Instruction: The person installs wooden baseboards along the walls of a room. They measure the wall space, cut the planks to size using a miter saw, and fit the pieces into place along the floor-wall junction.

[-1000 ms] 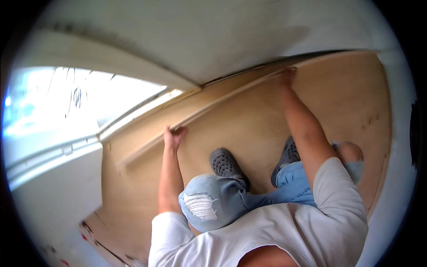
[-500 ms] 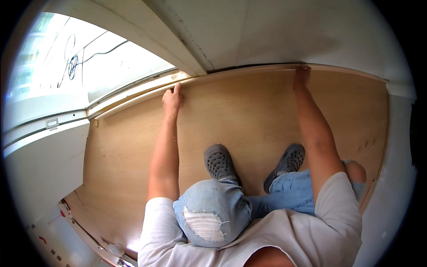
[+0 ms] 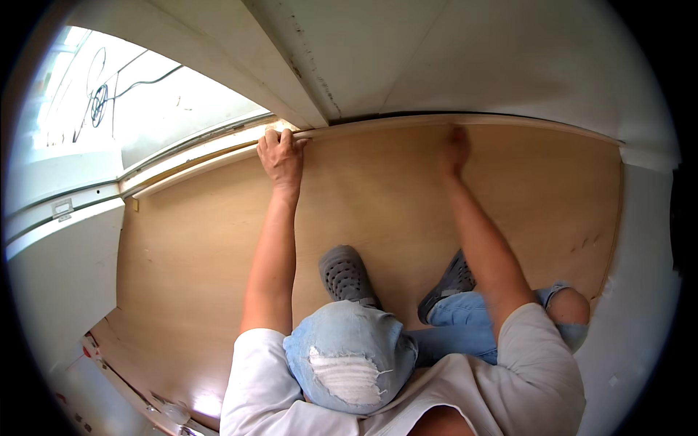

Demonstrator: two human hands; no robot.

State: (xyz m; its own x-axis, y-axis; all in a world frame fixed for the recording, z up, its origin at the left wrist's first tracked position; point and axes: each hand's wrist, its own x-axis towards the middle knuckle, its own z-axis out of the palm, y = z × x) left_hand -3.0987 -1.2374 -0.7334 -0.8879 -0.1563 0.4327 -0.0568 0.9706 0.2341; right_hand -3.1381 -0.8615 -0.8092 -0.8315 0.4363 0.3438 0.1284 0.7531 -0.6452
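Observation:
A long, thin light-wood strip (image 3: pixel 378 126) runs along the far edge of the wood-coloured floor (image 3: pixel 363 189), at the foot of the pale wall. My left hand (image 3: pixel 282 156) is closed over it beside the corner of the upright post, fingers curled across the top and thumb pointing right. Farther right, my right hand (image 3: pixel 456 151) is at the same strip, smeared by motion. Its fingers cannot be made out, nor whether they touch the wood. A dark narrow gap shows between strip and wall on the right.
At the left, a bright opening (image 3: pixel 167 94) with a metal track borders a white door panel (image 3: pixel 65 261) with a latch plate. A pale post (image 3: pixel 218 58) slopes down to the corner. My grey clogs (image 3: pixel 345 272) stand on the floor. Tools or scraps lie lower left.
My left hand has gone from a pointing finger to curling over the strip. My right hand has slid left along it. The view has shifted slightly.

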